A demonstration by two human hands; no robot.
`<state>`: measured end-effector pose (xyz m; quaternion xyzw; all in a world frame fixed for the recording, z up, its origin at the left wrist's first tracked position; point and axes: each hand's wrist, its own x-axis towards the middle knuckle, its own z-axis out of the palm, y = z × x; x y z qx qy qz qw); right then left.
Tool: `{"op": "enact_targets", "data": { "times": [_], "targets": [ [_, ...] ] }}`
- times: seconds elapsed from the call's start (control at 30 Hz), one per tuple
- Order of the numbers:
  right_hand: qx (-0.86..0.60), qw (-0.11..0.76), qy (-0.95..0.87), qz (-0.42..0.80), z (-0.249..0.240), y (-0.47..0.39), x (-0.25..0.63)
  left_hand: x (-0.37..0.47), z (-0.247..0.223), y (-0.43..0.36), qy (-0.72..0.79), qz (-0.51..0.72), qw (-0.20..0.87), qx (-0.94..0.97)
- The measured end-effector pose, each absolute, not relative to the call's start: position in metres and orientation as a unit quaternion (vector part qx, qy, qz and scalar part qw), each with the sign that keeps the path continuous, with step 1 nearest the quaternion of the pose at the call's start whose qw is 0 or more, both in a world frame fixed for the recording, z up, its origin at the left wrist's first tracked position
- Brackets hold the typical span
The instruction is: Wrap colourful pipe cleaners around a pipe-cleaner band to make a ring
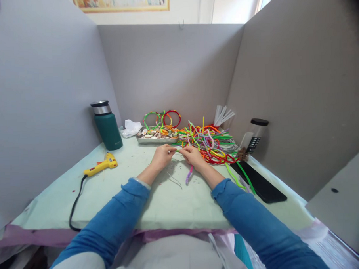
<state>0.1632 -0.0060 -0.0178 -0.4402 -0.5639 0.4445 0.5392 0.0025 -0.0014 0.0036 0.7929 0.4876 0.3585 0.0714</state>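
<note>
My left hand (pixel 163 156) and my right hand (pixel 192 155) pinch a green pipe cleaner (pixel 177 151) between them, above the middle of the table. Only a short stretch of it shows between the fingertips. Just under my right hand, a pink and purple pipe cleaner (pixel 188 177) hangs or lies; I cannot tell whether the hand also holds it. A thin bent wire (pixel 174 181) rests on the cloth below my hands. Close beyond my right hand spreads a tangled heap of coloured pipe cleaners (pixel 211 141).
A metal tray (pixel 157 140) of shells stands behind my hands, with pipe-cleaner rings (pixel 176 111) behind it. On the left are a green bottle (pixel 108 127) and a yellow glue gun (pixel 101 165) with its cord. A black flat object (pixel 263 186) and clear bottle (pixel 255 135) sit right.
</note>
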Motion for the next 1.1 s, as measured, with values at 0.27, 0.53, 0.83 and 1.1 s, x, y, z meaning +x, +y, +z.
{"op": "enact_targets", "data": {
  "times": [0.27, 0.53, 0.83, 1.1],
  "targets": [
    [-0.435, 0.537, -0.579, 0.432, -0.0196, -0.0046, 0.1640, 0.0037, 0.0049, -0.0018, 0.487, 0.385, 0.104, 0.777],
    [-0.431, 0.534, -0.595, 0.420, -0.0216, -0.0035, 0.1646, 0.0027, 0.0048, -0.0022, 0.500, 0.391, 0.278, 0.721],
    [-0.427, 0.529, -0.601, 0.421, -0.0185, -0.0076, 0.1644, -0.0020, 0.0014, -0.0007, 0.429, 0.388, 0.584, 0.569],
    [-0.423, 0.527, -0.599, 0.430, -0.0191, -0.0078, 0.1653, -0.0047, -0.0012, 0.0032, 0.395, 0.361, 0.670, 0.515]
  ]
}}
